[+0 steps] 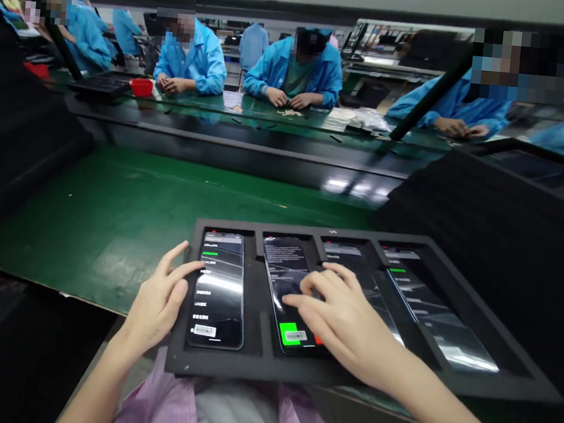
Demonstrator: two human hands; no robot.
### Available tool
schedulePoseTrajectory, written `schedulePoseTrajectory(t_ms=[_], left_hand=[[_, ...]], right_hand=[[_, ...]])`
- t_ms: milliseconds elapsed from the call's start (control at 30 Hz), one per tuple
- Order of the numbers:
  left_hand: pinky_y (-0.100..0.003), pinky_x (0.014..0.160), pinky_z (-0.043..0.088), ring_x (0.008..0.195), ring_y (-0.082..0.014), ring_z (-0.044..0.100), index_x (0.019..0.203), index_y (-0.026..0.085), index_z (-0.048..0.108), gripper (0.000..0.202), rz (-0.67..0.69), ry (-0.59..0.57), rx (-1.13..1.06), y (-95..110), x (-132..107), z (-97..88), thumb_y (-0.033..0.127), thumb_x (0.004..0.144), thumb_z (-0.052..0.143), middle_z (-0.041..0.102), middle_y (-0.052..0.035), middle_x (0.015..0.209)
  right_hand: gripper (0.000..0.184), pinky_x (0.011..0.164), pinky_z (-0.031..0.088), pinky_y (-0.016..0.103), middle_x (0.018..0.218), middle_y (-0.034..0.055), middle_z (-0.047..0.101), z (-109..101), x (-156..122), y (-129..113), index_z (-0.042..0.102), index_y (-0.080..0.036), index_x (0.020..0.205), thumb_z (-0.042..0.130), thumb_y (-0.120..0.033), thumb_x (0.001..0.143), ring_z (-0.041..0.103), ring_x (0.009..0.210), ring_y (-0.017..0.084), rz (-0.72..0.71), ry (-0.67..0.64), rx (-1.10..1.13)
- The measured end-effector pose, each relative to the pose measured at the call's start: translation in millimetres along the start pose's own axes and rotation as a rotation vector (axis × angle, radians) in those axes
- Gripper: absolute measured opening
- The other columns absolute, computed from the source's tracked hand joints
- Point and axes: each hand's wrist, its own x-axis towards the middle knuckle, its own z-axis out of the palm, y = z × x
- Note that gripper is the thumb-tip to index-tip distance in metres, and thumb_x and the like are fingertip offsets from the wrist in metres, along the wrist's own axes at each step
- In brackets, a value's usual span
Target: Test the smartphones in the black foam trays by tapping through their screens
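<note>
A black foam tray point(219, 363) lies before me with several smartphones in its slots. On the leftmost smartphone point(220, 292), a list of menu lines is lit, one of them green. My left hand point(159, 293) is open at that phone's left edge, its index finger at the screen. Over the second smartphone point(275, 290) is my right hand point(335, 308), fingers apart and the index finger pointing at the glass. That screen shows text, a green block and a partly hidden red one. My right hand covers part of the third smartphone point(352, 257). The rightmost smartphone point(432, 303) reflects light.
The tray rests on a green tabletop point(113, 223). Dark stacked foam trays point(498, 224) rise at the right, and a black stack point(19, 103) stands at the left. Across a black ledge point(238, 148), several people in blue jackets work at a bench with a red bin point(141, 87).
</note>
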Motion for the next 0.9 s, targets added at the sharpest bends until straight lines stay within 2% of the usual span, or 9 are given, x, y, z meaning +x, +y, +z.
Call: schedulePoseTrajectory(t_ms=[100, 267, 433, 500, 600, 767, 900], left_hand=[[-0.043, 0.082, 0.052, 0.095, -0.0226, 0.062, 0.117, 0.028, 0.059, 0.051, 0.040, -0.056, 0.071, 4, 7, -2.8, 0.050, 0.092, 0.020, 0.031, -0.0070, 0.147], [-0.047, 0.081, 0.052, 0.100, -0.0265, 0.059, 0.119, 0.025, 0.058, 0.055, 0.070, -0.139, 0.157, 7, 12, -5.6, 0.053, 0.091, 0.020, 0.028, -0.0099, 0.149], [-0.049, 0.084, 0.051, 0.102, -0.0268, 0.059, 0.129, 0.026, 0.048, 0.054, 0.047, -0.118, 0.108, 6, 12, -3.7, 0.054, 0.090, 0.022, 0.024, -0.0119, 0.149], [-0.049, 0.086, 0.050, 0.102, -0.0264, 0.059, 0.130, 0.026, 0.046, 0.053, 0.009, -0.102, 0.068, 5, 11, -2.3, 0.053, 0.090, 0.024, 0.022, -0.0114, 0.150], [-0.049, 0.089, 0.048, 0.103, -0.0260, 0.059, 0.132, 0.030, 0.043, 0.051, -0.057, -0.052, -0.017, 1, 8, 2.7, 0.053, 0.089, 0.028, 0.021, -0.0089, 0.150], [-0.051, 0.100, 0.039, 0.120, -0.0294, 0.047, 0.138, 0.027, 0.029, 0.061, -0.219, 0.144, -0.350, -11, 7, 23.6, 0.057, 0.085, 0.037, 0.028, -0.0105, 0.147], [-0.054, 0.107, 0.028, 0.129, -0.0328, 0.037, 0.140, 0.026, 0.024, 0.069, -0.300, 0.184, -0.581, -15, 13, 36.8, 0.058, 0.082, 0.043, 0.028, -0.0120, 0.148]], right_hand=[[0.047, 0.089, 0.033, 0.042, 0.076, 0.0031, 0.051, 0, 13, 14, 0.068, -0.021, 0.090, 0.022, -0.028, 0.097, 0.049, 0.076, 0.016, 0.031, -0.007, -0.044], [0.047, 0.086, 0.035, 0.040, 0.077, 0.0036, 0.050, 5, 20, 24, 0.068, -0.020, 0.097, 0.021, -0.029, 0.097, 0.048, 0.077, 0.016, 0.132, -0.037, -0.064], [0.044, 0.083, 0.036, 0.039, 0.079, 0.0040, 0.049, 9, 19, 25, 0.068, -0.023, 0.102, 0.024, -0.031, 0.097, 0.046, 0.076, 0.016, 0.177, -0.111, -0.121], [0.045, 0.082, 0.036, 0.039, 0.079, 0.0041, 0.049, 7, 14, 29, 0.067, -0.024, 0.105, 0.024, -0.031, 0.097, 0.046, 0.076, 0.016, 0.190, -0.098, -0.131], [0.046, 0.082, 0.036, 0.039, 0.079, 0.0042, 0.050, 0, -1, 42, 0.067, -0.023, 0.106, 0.023, -0.031, 0.096, 0.048, 0.077, 0.017, 0.278, -0.008, -0.114], [0.047, 0.081, 0.037, 0.039, 0.078, 0.0042, 0.053, -7, -32, 68, 0.071, -0.022, 0.087, 0.025, -0.029, 0.095, 0.051, 0.077, 0.017, 0.510, 0.137, -0.084], [0.046, 0.084, 0.037, 0.040, 0.078, 0.0040, 0.054, -7, -41, 73, 0.071, -0.023, 0.085, 0.026, -0.029, 0.093, 0.052, 0.079, 0.017, 0.555, 0.100, -0.084]])
